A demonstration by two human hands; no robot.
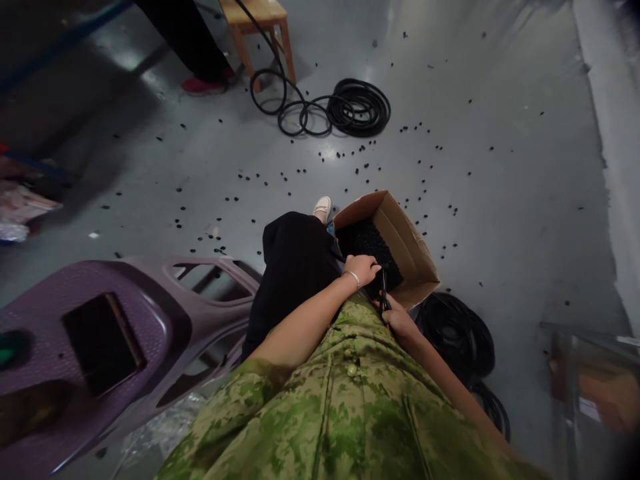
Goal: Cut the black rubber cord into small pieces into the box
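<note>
My left hand [361, 269], with a silvery bracelet at its wrist, is closed in a pinch over the near side of an open cardboard box [413, 247]. Between its fingers is a black hose [338, 253], only partly visible against the dark trousers. My right hand [399, 318] grips a dark cutting tool [384, 290] that looks like pliers, with a bit of red at the handle. The tool's jaws point up toward the left fingertips. Many small black pieces [363, 240] lie in the box below my hands.
Small black rings are scattered over the grey floor [520, 220]. A coiled black hose [360, 107] lies ahead, trailing to a wooden stool [260, 12] beside another person's leg. More black coils [457, 337] lie right. A purple plastic stool [45, 300] bearing a dark tablet-like object [103, 343] stands left.
</note>
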